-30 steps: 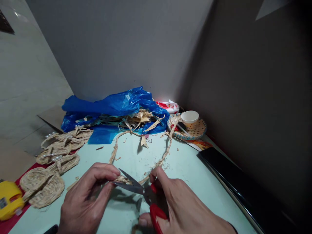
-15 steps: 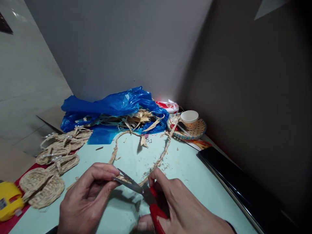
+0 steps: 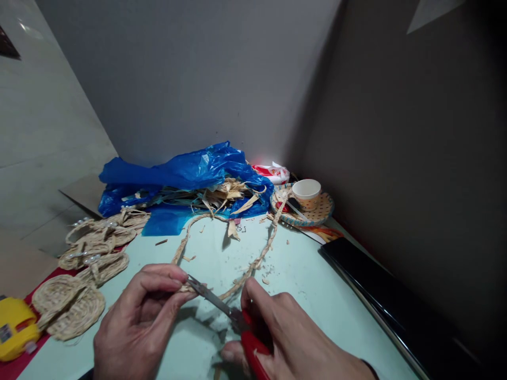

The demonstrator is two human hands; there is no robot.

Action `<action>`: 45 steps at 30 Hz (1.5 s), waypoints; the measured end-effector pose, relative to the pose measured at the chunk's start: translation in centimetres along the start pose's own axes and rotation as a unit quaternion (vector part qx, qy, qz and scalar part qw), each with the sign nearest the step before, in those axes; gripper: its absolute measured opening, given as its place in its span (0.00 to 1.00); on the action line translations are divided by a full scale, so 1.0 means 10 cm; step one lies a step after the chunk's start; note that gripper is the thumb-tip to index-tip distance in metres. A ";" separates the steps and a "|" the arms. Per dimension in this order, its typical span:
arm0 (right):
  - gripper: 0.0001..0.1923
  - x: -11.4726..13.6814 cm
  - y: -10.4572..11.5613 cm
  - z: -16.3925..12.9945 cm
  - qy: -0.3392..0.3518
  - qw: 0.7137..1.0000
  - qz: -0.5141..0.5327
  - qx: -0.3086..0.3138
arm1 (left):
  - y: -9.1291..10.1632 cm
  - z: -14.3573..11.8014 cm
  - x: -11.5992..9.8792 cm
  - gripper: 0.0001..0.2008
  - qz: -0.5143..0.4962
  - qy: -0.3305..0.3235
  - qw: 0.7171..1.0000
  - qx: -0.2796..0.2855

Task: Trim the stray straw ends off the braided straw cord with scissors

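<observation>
- Head view, the hands: the left hand (image 3: 137,327) pinches the near end of a braided straw cord (image 3: 253,264) between thumb and fingertips, at about 7 o'clock in the picture. Held up like that, the end meets the blades clear of the table (image 3: 312,301).
- The right hand (image 3: 293,343), at about 5 o'clock, is closed through the red handles of a pair of scissors (image 3: 222,306). The blades point toward 10 o'clock and look closed or nearly so, their tips right at the pinched end — whether they touch the left fingertips I cannot tell.
- Head view, the cord: from the left hand's pinch it runs in a wide loop across the pale green table, up toward 12 o'clock and back down toward the right hand. Small straw clippings lie scattered near its right side.
- Head view, the surroundings: a blue plastic bag (image 3: 186,174) with loose straw strips spilling from it lies at 12 o'clock, beyond the loop.
- Woven straw pieces (image 3: 79,269) are heaped at 9 o'clock, well apart from the blades, and a yellow object (image 3: 13,327) sits at the left edge below them.
- A paper cup (image 3: 308,192) stands on a small woven tray (image 3: 322,214) at 1 o'clock, and a dark flat slab (image 3: 380,301) runs along the table's right edge.
</observation>
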State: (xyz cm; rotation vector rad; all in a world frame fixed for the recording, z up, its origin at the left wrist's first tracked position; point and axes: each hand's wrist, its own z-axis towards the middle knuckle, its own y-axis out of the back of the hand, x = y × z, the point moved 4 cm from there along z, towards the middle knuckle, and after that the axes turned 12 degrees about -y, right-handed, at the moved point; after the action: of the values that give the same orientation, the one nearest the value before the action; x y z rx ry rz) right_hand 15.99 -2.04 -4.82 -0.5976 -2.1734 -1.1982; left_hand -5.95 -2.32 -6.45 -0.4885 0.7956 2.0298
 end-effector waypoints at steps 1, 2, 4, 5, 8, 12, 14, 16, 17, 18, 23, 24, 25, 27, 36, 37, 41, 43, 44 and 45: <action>0.12 -0.02 -0.01 0.00 -0.002 1.000 -0.009 -0.004 | 0.00 0.00 0.00 0.06 0.000 -0.002 1.000 0.001; 0.10 -0.03 -0.02 0.00 -0.002 1.000 -0.018 -0.011 | 0.00 0.00 0.00 0.06 0.000 -0.004 1.000 0.004; 0.08 -0.05 -0.03 0.01 0.008 0.999 -0.040 -0.034 | -0.01 0.01 -0.01 0.06 0.001 -0.003 1.000 0.003; 0.08 -0.06 -0.03 0.01 0.018 0.998 -0.051 -0.046 | -0.01 0.01 -0.01 0.06 0.002 -0.003 1.000 0.001; 0.07 -0.06 -0.05 0.01 0.052 0.994 -0.070 -0.062 | -0.02 0.03 -0.03 0.06 0.011 -0.008 1.000 0.003; 0.07 -0.05 -0.03 0.01 0.064 0.995 -0.040 -0.068 | -0.02 0.02 -0.02 0.06 0.015 -0.007 1.000 0.010; 0.09 -0.06 0.00 0.04 0.066 0.996 0.013 -0.058 | -0.02 0.01 -0.02 0.06 0.017 -0.013 1.000 0.019; 0.08 -0.08 0.06 0.09 0.071 0.992 0.077 -0.063 | -0.03 0.00 -0.03 0.06 0.018 -0.024 0.999 0.034; 0.10 -0.09 0.11 0.12 0.076 0.989 0.102 -0.076 | -0.04 -0.01 -0.04 0.06 0.017 -0.030 0.999 0.039; 0.14 -0.11 0.15 0.15 0.083 0.986 0.117 -0.089 | -0.04 -0.02 -0.05 0.06 0.016 -0.033 0.998 0.043; 0.02 -0.15 0.24 0.24 0.092 0.987 0.094 -0.092 | -0.03 0.00 -0.11 0.08 0.024 -0.044 0.998 0.032; 0.04 -0.15 0.24 0.23 0.092 0.987 0.097 -0.091 | -0.03 0.01 -0.10 0.08 0.021 -0.037 0.998 0.041; 0.05 -0.14 0.24 0.22 0.093 0.986 0.106 -0.089 | -0.03 0.03 -0.07 0.09 0.016 -0.027 0.998 0.056; 0.05 -0.13 0.21 0.20 0.094 0.984 0.130 -0.073 | -0.06 0.04 -0.02 0.13 -0.010 -0.006 0.994 0.111; 0.04 -0.14 0.15 0.22 0.036 0.987 0.139 -0.075 | -0.25 -0.02 0.04 0.10 -0.132 0.206 0.950 0.194; 0.05 -0.15 0.18 0.24 0.028 0.985 0.148 -0.083 | -0.27 -0.02 0.03 0.11 -0.142 0.215 0.941 0.221; 0.06 -0.20 0.22 0.28 0.012 0.980 0.176 -0.097 | -0.31 -0.05 0.04 0.17 -0.160 0.279 0.895 0.308; 0.05 -0.23 0.22 0.31 0.020 0.976 0.181 -0.116 | -0.31 -0.09 0.06 0.20 -0.173 0.352 0.864 0.317; 0.06 -0.24 0.21 0.32 0.028 0.975 0.182 -0.127 | -0.31 -0.12 0.05 0.21 -0.190 0.381 0.848 0.315; 0.06 -0.24 0.21 0.33 0.037 0.973 0.183 -0.136 | -0.32 -0.13 0.03 0.20 -0.214 0.402 0.835 0.309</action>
State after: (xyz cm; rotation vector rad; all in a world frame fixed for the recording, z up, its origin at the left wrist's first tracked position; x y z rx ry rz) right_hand 18.16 1.62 -6.63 -1.0031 -1.7485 -1.2937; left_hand -3.39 -1.74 -8.67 -1.0417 1.6012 1.0040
